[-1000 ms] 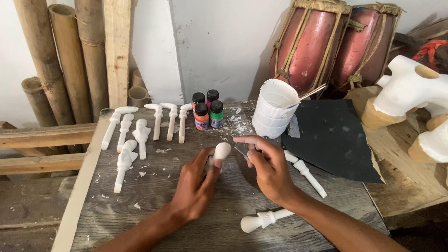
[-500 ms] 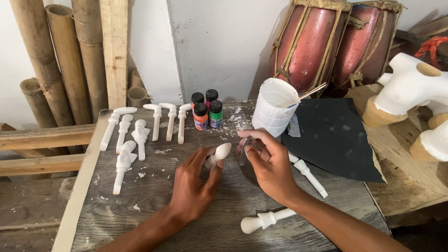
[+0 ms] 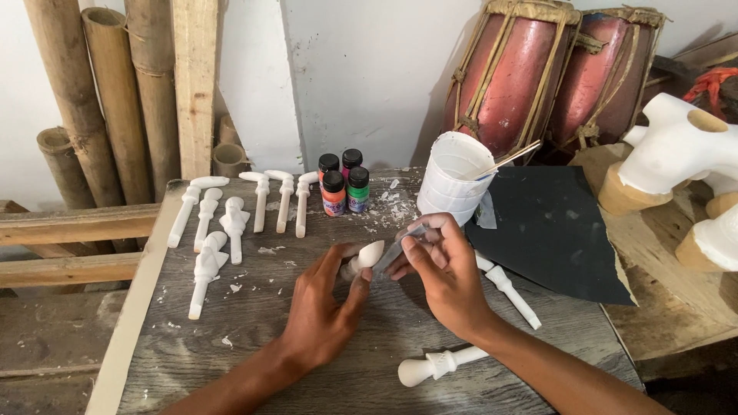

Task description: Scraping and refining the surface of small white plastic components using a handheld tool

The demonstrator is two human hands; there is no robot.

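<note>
Your left hand (image 3: 323,307) grips a small white carved piece (image 3: 364,258) over the table (image 3: 254,353). Your right hand (image 3: 446,273) pinches a grey strip (image 3: 400,247) against it. Your fingers hide the piece's bottom.

You've got a small white carved piece (image 3: 367,257) with a rounded, egg-like tip, tilted up off the table. Touching its tip is a folded grey strip of sandpaper (image 3: 400,246).

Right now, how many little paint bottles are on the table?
4, bunched together at the table's back edge by the white cup: two behind, orange and green in front. More could hide behind.
</note>
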